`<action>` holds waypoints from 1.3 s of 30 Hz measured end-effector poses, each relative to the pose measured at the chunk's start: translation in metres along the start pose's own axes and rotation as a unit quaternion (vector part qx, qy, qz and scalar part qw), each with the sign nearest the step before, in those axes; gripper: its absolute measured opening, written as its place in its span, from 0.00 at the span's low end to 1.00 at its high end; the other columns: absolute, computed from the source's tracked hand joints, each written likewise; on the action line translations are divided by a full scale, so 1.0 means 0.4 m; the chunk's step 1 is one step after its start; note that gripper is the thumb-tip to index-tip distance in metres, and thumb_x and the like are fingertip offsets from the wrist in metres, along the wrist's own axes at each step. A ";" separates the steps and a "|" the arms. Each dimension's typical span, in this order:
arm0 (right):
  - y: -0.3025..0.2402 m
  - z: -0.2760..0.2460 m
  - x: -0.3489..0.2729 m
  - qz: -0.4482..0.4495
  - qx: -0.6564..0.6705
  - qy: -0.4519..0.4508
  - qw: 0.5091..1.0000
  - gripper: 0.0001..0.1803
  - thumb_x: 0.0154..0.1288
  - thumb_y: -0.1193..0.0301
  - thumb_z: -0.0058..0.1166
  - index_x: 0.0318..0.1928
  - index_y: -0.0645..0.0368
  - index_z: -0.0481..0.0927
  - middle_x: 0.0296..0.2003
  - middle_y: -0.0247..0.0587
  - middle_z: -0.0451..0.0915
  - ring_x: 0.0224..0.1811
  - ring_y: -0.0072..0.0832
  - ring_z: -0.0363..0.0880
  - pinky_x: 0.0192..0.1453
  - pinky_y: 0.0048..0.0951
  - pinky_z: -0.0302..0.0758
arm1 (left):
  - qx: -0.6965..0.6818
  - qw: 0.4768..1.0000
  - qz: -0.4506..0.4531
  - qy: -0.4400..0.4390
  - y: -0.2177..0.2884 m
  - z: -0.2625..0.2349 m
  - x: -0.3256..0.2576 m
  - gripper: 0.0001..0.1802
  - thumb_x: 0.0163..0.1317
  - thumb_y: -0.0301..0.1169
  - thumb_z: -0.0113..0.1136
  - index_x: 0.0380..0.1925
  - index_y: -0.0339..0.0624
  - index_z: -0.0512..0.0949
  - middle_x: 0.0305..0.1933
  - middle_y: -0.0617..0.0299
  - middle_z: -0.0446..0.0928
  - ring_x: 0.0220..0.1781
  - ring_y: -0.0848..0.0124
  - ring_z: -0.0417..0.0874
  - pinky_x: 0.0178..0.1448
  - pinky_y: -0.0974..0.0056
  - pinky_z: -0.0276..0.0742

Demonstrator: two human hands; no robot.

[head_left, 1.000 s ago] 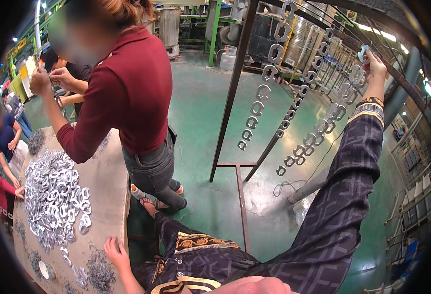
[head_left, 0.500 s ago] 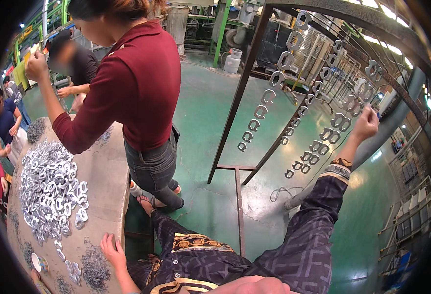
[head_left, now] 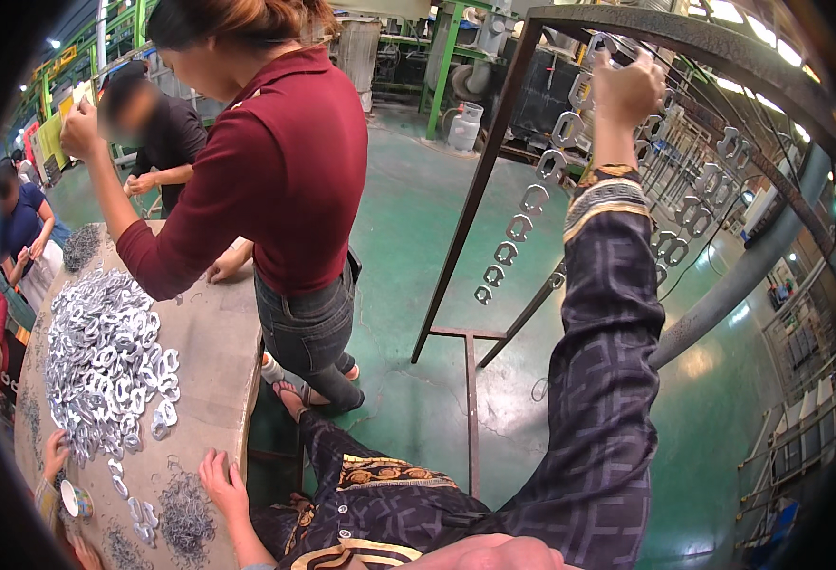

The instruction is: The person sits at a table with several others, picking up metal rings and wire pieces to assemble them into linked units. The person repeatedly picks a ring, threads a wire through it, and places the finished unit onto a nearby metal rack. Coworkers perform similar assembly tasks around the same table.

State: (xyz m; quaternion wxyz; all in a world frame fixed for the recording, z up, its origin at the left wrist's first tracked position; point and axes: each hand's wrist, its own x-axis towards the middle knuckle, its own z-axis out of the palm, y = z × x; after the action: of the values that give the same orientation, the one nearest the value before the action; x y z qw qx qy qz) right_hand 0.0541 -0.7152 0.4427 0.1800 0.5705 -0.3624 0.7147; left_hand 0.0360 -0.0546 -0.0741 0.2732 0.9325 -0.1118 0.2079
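My right hand is raised high at the upper bar of a dark metal rack. Its fingers curl at the top of a hanging string of oval metal rings; what lies between the fingertips is hidden. More ring strings hang farther right, partly covered by my raised sleeve. My left hand lies on the table near its right edge, fingers spread and holding nothing. Beside it is a tangle of small thin wire hooks. Several loose rings lie to its left.
A big heap of silvery rings covers the table's left part. A white cup stands near another person's hand. A person in a dark red top stands close ahead; others work beyond. A grey pipe slants at right.
My right hand has moved left and up, from the right-hand ring strings to the top of the nearer left string. My left hand stays on the table. Another person's hand has appeared by the cup.
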 end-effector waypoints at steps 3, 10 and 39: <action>-0.049 0.048 -0.042 0.056 -0.017 -0.027 0.998 0.39 0.44 0.43 0.71 0.48 0.59 0.76 0.50 0.50 0.76 0.56 0.48 0.74 0.61 0.46 0.71 | 0.001 1.000 -0.002 0.000 0.002 -0.006 -0.002 0.18 0.56 0.26 0.61 0.48 0.39 0.76 0.59 0.49 0.73 0.63 0.47 0.69 0.66 0.47 0.63; -0.047 0.104 0.001 0.078 -0.068 0.009 0.995 0.35 0.48 0.46 0.70 0.45 0.62 0.78 0.47 0.47 0.77 0.54 0.45 0.73 0.56 0.49 0.71 | -0.003 1.000 -0.009 0.002 0.025 -0.002 0.007 0.17 0.54 0.25 0.61 0.47 0.38 0.77 0.58 0.49 0.74 0.62 0.48 0.70 0.65 0.47 0.64; 0.080 0.222 0.080 0.249 0.275 -0.001 0.929 0.16 0.52 0.61 0.73 0.29 0.63 0.88 0.24 0.39 0.86 0.26 0.28 0.84 0.36 0.29 0.77 | -0.005 1.000 -0.014 0.003 0.032 -0.009 0.006 0.18 0.53 0.25 0.61 0.46 0.38 0.77 0.58 0.49 0.74 0.61 0.47 0.70 0.66 0.48 0.64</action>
State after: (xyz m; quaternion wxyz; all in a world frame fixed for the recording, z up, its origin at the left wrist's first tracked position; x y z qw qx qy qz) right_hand 0.0844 -0.8061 0.4707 -0.1683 0.4899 -0.2818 0.8076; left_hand 0.0329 -0.0635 -0.0644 0.2808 0.9321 -0.0984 0.2064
